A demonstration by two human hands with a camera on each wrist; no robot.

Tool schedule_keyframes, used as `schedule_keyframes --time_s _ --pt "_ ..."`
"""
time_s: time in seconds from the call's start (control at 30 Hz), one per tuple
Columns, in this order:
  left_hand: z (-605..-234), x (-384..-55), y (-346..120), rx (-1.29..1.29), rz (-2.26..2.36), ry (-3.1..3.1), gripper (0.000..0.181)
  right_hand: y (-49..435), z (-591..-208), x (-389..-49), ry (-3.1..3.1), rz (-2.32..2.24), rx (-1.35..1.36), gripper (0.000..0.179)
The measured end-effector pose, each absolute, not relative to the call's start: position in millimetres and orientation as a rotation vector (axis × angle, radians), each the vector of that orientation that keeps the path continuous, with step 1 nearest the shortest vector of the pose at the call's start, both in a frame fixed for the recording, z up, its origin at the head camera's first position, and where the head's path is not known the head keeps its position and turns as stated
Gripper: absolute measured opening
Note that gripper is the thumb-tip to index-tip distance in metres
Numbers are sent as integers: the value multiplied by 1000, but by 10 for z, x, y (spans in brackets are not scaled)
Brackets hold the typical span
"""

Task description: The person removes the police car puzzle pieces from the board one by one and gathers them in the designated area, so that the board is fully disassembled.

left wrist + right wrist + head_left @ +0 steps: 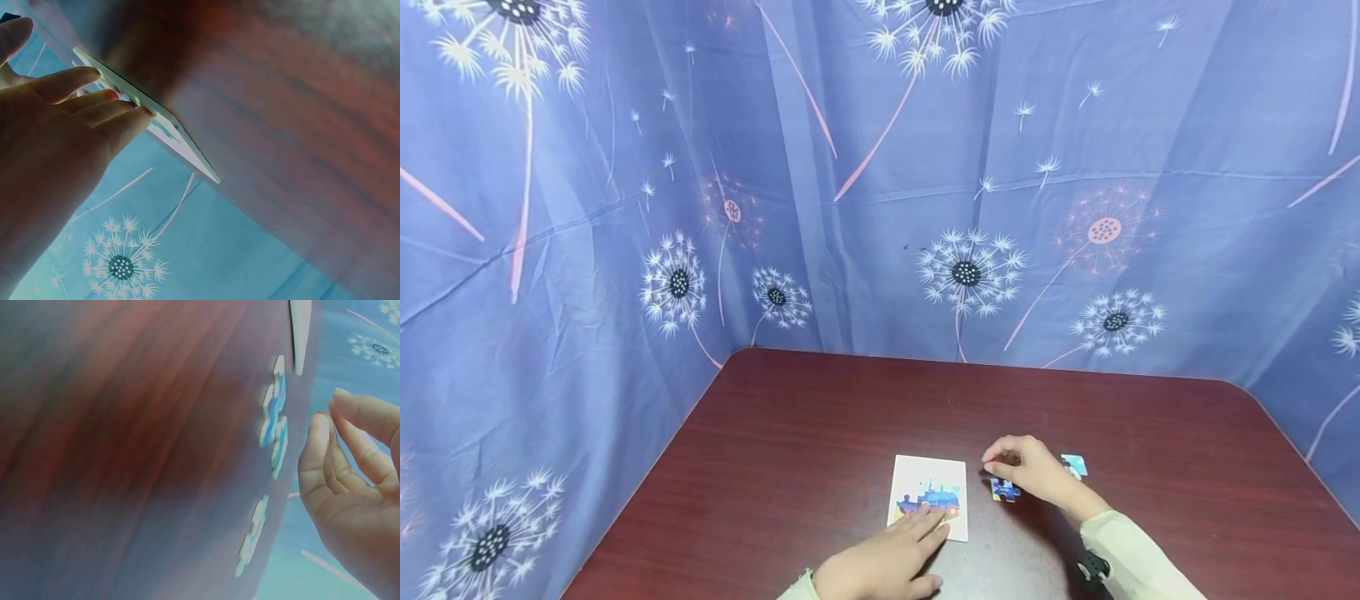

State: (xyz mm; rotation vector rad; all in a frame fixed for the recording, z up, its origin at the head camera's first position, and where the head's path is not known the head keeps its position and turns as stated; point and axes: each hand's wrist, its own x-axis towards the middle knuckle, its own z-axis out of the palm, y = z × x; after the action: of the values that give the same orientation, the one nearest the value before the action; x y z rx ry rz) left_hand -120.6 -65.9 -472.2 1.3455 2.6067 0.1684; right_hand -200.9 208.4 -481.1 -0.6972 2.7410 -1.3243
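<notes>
A white puzzle board (928,469) with a blue train-like picture lies on the table. My left hand (887,554) rests on its near part with fingers extended, covering some of the picture; the left wrist view shows those fingertips on the board (195,156). Right of the board, my right hand (1033,471) hovers over dark blue puzzle pieces (1002,492), fingers loosely bent. In the right wrist view, nothing shows between that hand's thumb and fingers (319,440), and two puzzle pieces (273,412) lie close together beside it.
Beyond the right hand lies a light blue and white puzzle piece (1075,464), partly hidden by that hand. The dark red wooden table (790,433) meets a blue dandelion-print curtain (865,275) at its back and left edges.
</notes>
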Motion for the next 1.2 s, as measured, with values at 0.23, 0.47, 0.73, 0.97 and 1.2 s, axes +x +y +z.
schedule_keyframes --time_s 0.23,0.47,0.73,0.97,1.2 --pt "-4733 -1191 -679 1388 152 2633 60 1908 -4767 -2051 2732 -1317 -772 7" --pt "-4714 -1169 -726 1433 120 2633 59 1707 -4769 -2083 2629 -1346 -857 12" --pt "-4748 -1156 -784 1429 111 2636 58 1491 -4792 -2067 2527 -1271 -963 20" --pt "-4817 -1176 -813 1418 117 2649 60 1425 -4849 -2068 2506 -1242 -925 24" --pt "-4788 -1157 -813 1419 102 2667 60 1389 -4860 -2066 2532 -1223 -896 22"
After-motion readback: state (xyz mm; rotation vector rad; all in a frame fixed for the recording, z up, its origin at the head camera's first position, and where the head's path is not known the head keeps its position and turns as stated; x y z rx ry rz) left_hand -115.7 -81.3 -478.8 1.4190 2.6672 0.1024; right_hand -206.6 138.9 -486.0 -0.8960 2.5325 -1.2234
